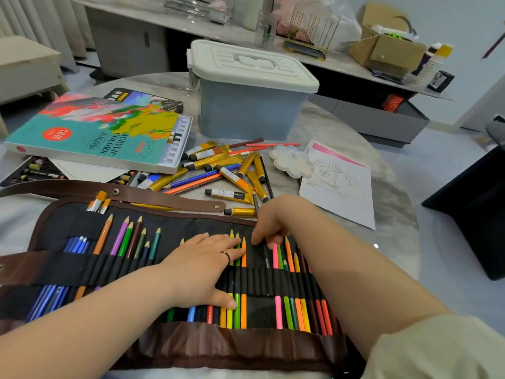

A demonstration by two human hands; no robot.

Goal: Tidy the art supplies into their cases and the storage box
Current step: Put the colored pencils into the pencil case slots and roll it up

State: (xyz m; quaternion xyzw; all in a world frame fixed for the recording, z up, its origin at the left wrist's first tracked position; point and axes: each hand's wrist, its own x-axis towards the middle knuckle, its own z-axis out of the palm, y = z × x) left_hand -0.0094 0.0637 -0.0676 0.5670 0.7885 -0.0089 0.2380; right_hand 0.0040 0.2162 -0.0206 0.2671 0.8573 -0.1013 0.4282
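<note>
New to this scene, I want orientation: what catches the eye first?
Both hands lie on the unrolled pencil wrap in front, the left hand flat, the right hand with fingers curled down. Behind it, gold paint tubes lie scattered beside the acrylic colours box; the lidded storage box stands farther back.

A dark ring [227,257] on the left hand [202,266] — pale beige sleeve [437,351] on the right arm
</note>
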